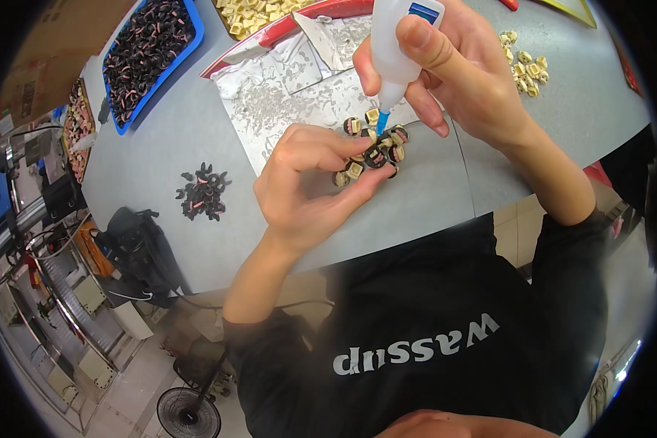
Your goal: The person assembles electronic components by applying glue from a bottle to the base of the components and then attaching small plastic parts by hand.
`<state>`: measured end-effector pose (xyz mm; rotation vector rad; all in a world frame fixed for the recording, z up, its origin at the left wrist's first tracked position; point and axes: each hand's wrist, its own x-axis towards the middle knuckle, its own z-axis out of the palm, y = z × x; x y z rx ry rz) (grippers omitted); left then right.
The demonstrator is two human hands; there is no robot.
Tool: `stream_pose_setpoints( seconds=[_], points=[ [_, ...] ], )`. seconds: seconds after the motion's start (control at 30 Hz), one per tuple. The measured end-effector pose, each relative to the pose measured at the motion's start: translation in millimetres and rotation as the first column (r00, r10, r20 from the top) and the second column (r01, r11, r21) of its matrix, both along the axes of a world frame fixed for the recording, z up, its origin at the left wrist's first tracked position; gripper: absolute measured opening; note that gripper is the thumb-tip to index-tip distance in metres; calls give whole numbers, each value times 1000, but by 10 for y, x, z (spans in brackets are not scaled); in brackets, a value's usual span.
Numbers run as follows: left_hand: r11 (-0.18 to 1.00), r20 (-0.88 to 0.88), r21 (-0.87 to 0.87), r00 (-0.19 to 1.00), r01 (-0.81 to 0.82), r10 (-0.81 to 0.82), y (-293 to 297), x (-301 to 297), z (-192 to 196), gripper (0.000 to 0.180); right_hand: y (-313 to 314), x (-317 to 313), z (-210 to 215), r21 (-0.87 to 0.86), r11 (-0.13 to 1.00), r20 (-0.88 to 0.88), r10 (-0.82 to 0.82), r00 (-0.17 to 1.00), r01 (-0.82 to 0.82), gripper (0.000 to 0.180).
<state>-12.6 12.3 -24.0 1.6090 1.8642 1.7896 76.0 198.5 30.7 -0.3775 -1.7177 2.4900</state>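
The right hand (pixel 478 80) grips a translucent bottle (pixel 396 55), nozzle down, fingers wrapped around its body. Its blue nozzle (pixel 382 123) points into a cluster (pixel 354 171) of small black, cream and pink pieces on the desk (pixel 431 193), in front of the person. The left hand (pixel 299 175) enters from the left, thumb and index fingers closed about one piece (pixel 375 157) in that cluster; firmness of hold cannot be told. A stained white sheet (pixel 259 102) lies just beyond the left hand. Left of that hand, a heap of black parts (pixel 203 191) rests on the desk; farther off stands a blue tray (pixel 198 28) of black and pink parts. Cream parts (pixel 529 73) lie right of the right hand.
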Motion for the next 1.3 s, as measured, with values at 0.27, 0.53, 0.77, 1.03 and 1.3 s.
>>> stream_pose_setpoints(
  seconds=[0.27, 0.53, 0.77, 1.03, 1.3],
  points=[
    [1000, -3, 2, 1000, 12, -12, -4, -1, -7, 46, -5, 1, -5, 12, 1000, -1, -6, 1000, 6, 26],
    [1000, 0, 2, 1000, 5, -5, -9, -10, -5, 46, -18, -19, -10, 26, 1000, -7, -6, 1000, 6, 27],
    [999, -22, -23, 999, -30, 30, -18, -36, 13, 44, 68, -67, 10, 41, 967, -108, -247, 963, 253, 39],
    [995, -16, 28, 996, -93, 93, -54, -70, 30, 40, 240, 142, 76, 389, 763, -448, -333, 830, 517, 30],
    [996, -8, -3, 996, -93, 93, -57, -13, 47, 38, -4, 462, -492, 938, 181, -275, -136, 952, 297, 34]
  ],
)
